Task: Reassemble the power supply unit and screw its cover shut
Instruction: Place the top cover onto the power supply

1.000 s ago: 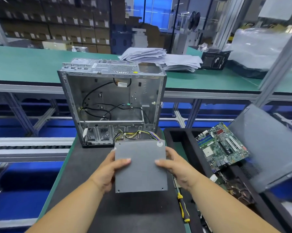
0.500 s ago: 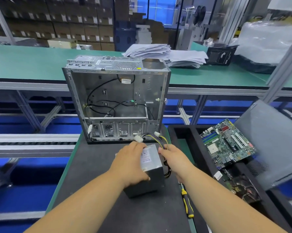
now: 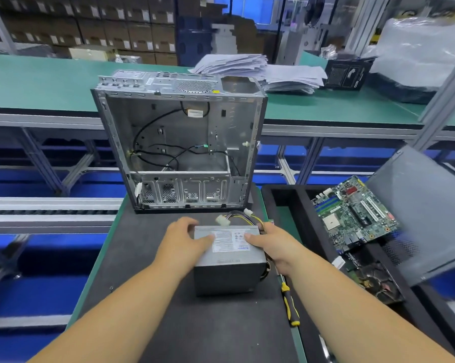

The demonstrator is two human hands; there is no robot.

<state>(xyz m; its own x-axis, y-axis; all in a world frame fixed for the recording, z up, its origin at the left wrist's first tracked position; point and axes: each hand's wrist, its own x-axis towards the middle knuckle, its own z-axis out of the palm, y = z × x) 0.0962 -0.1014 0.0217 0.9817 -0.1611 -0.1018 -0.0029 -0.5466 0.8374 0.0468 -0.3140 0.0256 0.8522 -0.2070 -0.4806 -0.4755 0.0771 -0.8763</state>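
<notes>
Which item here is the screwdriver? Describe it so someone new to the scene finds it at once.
Start at the dark mat in front of the open computer case. Near the mat's right edge, beside the right forearm and just right of the grey power supply unit, lies the screwdriver. Its yellow-and-black handle is unique here.

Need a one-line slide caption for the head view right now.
Both hands, left and right, hold the power supply unit on the black mat before the open computer case.
</notes>
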